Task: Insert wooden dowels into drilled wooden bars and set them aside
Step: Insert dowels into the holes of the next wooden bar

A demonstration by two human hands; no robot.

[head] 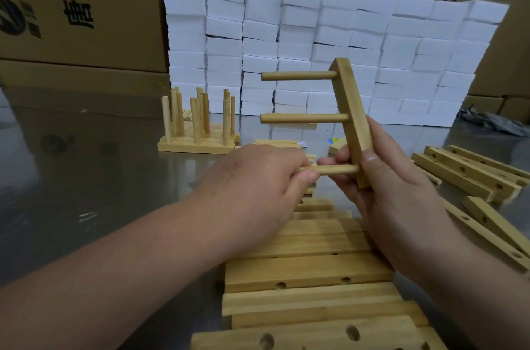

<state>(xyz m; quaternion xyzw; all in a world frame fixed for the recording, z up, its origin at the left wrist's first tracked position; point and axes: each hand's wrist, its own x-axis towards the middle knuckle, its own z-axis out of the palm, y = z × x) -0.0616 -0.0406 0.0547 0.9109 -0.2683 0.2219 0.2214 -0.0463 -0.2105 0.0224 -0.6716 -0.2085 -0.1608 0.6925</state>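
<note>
The right hand (401,195) grips the lower end of a wooden bar (351,109), held nearly upright above the counter (86,177), thumb on its near face. Two dowels (298,76) stick out leftward from its upper holes. The left hand (258,186) pinches a third dowel (335,169), whose right end meets the bar's lowest hole. Flat bars (309,269) lie under the hands, drilled bars (464,169) to the right, and finished pieces (198,126) stand far left before white blocks (315,34).
</note>
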